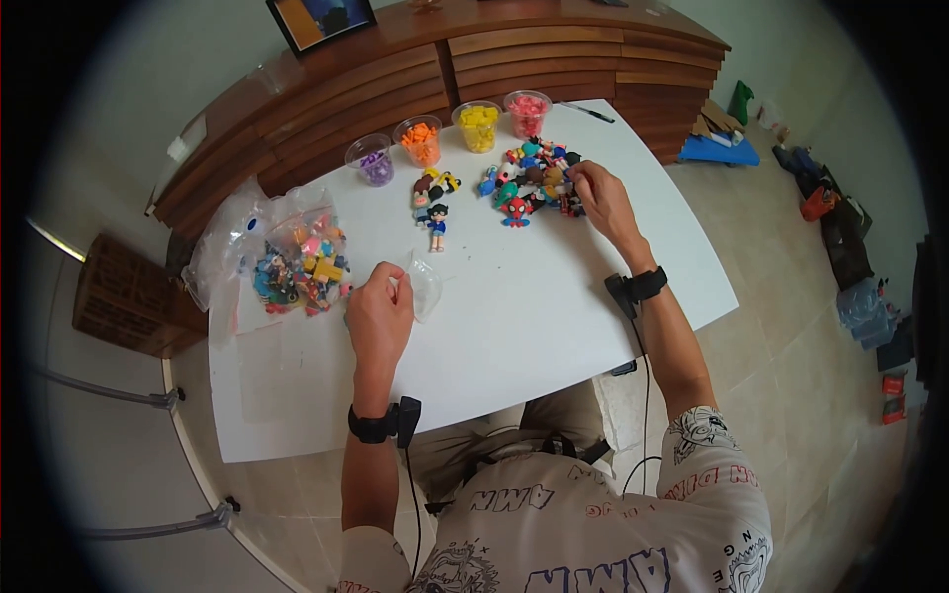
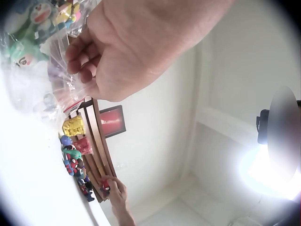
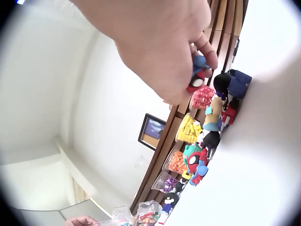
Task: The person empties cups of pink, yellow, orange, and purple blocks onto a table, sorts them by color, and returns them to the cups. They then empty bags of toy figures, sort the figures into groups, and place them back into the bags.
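Observation:
My left hand [image 1: 381, 314] pinches a small clear plastic bag [image 1: 426, 291] above the front left of the white table. A red zip line [image 2: 71, 105] shows on the bag in the left wrist view. At the right side of a heap of small toy figures [image 1: 534, 181], my right hand [image 1: 606, 206] holds a red and blue Spider-Man figure [image 3: 196, 82], partly hidden by the fingers. Another Spider-Man figure [image 1: 515, 211] lies at the heap's near edge. Left of the heap is a smaller group, including a black-haired figure in blue [image 1: 438, 229].
Along the table's back stand clear cups of purple [image 1: 376, 170], orange [image 1: 420, 144], yellow [image 1: 478, 128] and pink pieces [image 1: 528, 117]. A large plastic bag of toys [image 1: 301, 259] lies at left. Behind is a wooden cabinet [image 1: 534, 59]; a pen [image 1: 590, 112] lies at the back edge.

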`<action>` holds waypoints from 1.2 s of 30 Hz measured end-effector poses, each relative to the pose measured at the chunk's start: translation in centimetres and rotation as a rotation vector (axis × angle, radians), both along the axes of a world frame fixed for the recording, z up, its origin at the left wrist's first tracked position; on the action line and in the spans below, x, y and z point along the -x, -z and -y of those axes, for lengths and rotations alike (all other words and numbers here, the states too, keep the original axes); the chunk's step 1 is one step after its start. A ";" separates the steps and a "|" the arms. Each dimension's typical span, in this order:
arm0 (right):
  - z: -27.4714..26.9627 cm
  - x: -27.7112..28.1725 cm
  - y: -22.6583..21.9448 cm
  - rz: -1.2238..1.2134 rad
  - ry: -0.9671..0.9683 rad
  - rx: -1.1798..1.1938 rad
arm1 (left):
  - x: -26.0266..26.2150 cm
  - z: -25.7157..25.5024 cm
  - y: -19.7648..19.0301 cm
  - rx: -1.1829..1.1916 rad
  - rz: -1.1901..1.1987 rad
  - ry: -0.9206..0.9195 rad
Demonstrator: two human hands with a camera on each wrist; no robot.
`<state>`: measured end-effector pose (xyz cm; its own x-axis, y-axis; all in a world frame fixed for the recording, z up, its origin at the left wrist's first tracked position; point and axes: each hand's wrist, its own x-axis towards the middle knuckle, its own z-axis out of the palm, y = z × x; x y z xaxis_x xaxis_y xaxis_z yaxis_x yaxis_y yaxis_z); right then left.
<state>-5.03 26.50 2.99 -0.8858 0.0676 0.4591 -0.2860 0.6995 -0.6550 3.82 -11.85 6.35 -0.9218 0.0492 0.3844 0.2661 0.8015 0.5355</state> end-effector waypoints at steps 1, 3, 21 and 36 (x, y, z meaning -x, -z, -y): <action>0.1 0.1 -0.1 -0.001 -0.007 -0.001 | 0.0 -0.1 -0.1 -0.008 -0.015 0.004; 2.1 -0.6 -1.3 0.344 -0.132 0.303 | -0.4 0.1 -0.3 -0.009 -0.024 -0.017; 23.6 -4.1 -1.0 0.346 -0.879 0.497 | 0.1 4.1 1.6 -0.233 -0.116 -0.156; 9.9 2.0 3.4 -0.016 0.177 -0.495 | 0.2 4.2 2.0 -0.267 -0.117 -0.163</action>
